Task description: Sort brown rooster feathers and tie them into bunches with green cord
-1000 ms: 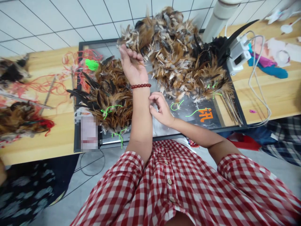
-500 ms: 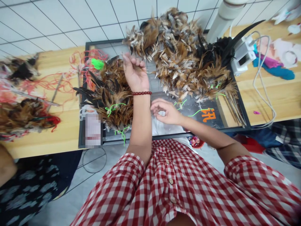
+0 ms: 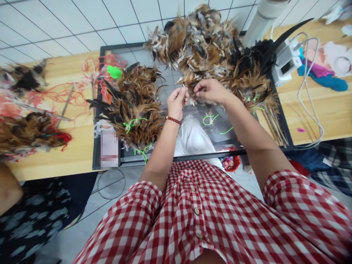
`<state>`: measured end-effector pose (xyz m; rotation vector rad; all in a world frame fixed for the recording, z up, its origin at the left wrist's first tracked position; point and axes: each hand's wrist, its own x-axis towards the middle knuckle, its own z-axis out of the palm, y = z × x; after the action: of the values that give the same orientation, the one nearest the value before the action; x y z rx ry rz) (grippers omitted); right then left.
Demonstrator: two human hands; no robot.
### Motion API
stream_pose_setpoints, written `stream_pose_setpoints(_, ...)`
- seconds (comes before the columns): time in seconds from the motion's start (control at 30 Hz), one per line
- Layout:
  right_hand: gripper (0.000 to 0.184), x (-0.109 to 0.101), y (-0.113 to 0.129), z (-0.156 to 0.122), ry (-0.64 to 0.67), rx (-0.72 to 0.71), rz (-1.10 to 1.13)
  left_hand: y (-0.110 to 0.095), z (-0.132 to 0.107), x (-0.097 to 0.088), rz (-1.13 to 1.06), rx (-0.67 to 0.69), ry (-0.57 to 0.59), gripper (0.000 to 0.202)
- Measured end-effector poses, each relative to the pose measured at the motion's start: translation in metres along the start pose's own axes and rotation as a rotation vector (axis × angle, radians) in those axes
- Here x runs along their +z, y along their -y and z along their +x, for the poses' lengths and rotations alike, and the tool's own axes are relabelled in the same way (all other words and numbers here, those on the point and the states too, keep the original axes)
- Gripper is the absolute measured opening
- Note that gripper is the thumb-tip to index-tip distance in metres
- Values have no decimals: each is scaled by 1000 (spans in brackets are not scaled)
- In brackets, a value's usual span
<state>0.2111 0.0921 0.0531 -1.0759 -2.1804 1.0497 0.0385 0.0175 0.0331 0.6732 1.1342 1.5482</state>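
My left hand (image 3: 177, 99), with a dark red bead bracelet (image 3: 173, 120) at its wrist, is closed in a pinch. A small feather tip appears to stick up from its fingertips. My right hand (image 3: 211, 91) is just to the right, its thumb and fingertips pressed together; whatever they hold is too small to make out. Both hands are above the glass tabletop, at the near edge of a large pile of brown, white and black feathers (image 3: 203, 47). A second bunch of brown feathers (image 3: 140, 106), with bright green string (image 3: 134, 124) on it, lies left of my left hand.
A black frame (image 3: 148, 160) borders the glass. Green string pieces (image 3: 210, 119) lie on it. A bright green bundle (image 3: 114, 72) and tangled red string (image 3: 63, 96) are left. A white power strip (image 3: 286, 64) with a cable stands right. Another person's arm (image 3: 9, 189) shows at left.
My left hand has come away from the left feather bunch, moving right and nearer. My right hand has moved up to the large pile's edge, and its fingers have closed.
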Motion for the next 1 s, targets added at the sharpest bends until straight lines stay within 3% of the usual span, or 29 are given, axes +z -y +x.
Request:
stream_pose_setpoints(0.13, 16, -34, 28, -40, 262, -127, -257, 8, 5, -4, -13, -29, -33, 26)
stream_pose_setpoints(0.23, 19, -52, 31, -66, 359, -182, -390, 10, 6, -2, -10, -33, -36, 28)
stream_pose_setpoints(0.37, 27, -48, 18, -81, 347, -133, -529, 9, 2, 4, -31, -44, -34, 29)
stream_pose_setpoints(0.47, 22, -38, 13, -85, 333, -68, -609, 7, -3, 8, -40, -66, -22, 25)
stream_pose_setpoints(0.53, 17, -34, 15, -87, 209, -59, -594, 5, -6, 10, -38, -90, -3, 23)
stream_pose_setpoints(0.63, 9, -28, 20, -88, -169, -70, -398, -1, -12, 12, -42, -133, 31, 21)
stream_pose_setpoints(0.77, 38, -12, 17, -77, -593, -64, -58, -10, -22, 18, -50, -206, 71, 24)
stream_pose_setpoints(0.87, 45, 6, 14, -67, -734, -63, 5, -12, -32, 24, -59, -276, 105, 24)
stream_pose_setpoints(1.0, 37, 27, 21, -68, -790, -109, -146, -11, -42, 33, -172, -341, 47, 20)
